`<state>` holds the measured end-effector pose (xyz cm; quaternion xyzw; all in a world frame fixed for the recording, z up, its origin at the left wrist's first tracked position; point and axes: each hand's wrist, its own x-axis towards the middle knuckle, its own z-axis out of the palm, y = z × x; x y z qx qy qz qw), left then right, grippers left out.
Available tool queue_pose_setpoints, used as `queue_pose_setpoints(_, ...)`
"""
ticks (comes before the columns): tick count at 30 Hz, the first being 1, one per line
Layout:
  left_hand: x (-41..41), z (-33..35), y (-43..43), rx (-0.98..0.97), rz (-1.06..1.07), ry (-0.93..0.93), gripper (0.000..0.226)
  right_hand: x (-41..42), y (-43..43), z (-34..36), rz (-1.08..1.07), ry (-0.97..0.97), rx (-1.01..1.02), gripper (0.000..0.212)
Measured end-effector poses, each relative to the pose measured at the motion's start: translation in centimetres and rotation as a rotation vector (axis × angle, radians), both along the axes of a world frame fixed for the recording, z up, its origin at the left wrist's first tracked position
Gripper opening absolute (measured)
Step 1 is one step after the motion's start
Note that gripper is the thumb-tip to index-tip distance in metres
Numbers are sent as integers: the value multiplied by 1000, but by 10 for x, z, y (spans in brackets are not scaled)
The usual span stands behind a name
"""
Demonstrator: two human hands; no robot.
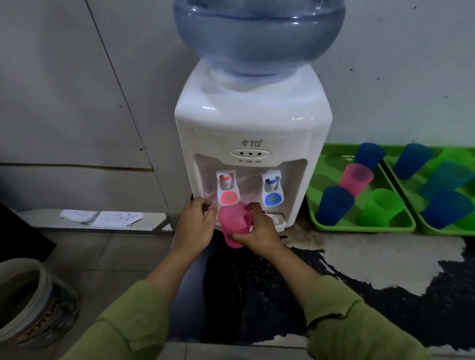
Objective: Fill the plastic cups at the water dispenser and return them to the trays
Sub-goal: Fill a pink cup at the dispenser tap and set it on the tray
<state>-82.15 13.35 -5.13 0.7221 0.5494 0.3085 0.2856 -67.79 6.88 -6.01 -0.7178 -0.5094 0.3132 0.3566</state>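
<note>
Right hand point(257, 234) fingers grasp pink cup point(231, 224) under red tap point(228, 189); left hand point(196, 224) fingers clenched.

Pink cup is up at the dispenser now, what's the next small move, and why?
Probably press the red tap lever with the left hand. The right hand holds the pink cup right under that tap, mouth up, and the left hand's fingers sit beside the lever. Whether water is flowing cannot be told, so keep the cup steady under the spout.
</note>
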Motion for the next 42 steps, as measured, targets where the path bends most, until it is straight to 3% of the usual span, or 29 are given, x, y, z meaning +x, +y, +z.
queue_pose_setpoints(7,4,-23,-27,-34,4,19,16,20,-30,-10,-34,-62,-1,73)
queue_pose_setpoints(14,44,-43,-57,-166,-145,60,24,70,-63,-2,-134,-107,55,72)
queue_pose_setpoints(21,113,-74,-85,-161,-390,300,46,140,-85,26,-196,-170,149,72)
queue_pose_setpoints(25,147,-88,-93,-166,-292,457,58,176,-81,44,-216,-157,227,73)
queue_pose_setpoints(32,189,-113,-115,-142,-32,464,67,242,-46,63,-176,-98,228,75)
queue_pose_setpoints(42,222,-130,-125,-125,166,516,72,304,38,62,-226,-41,282,74)
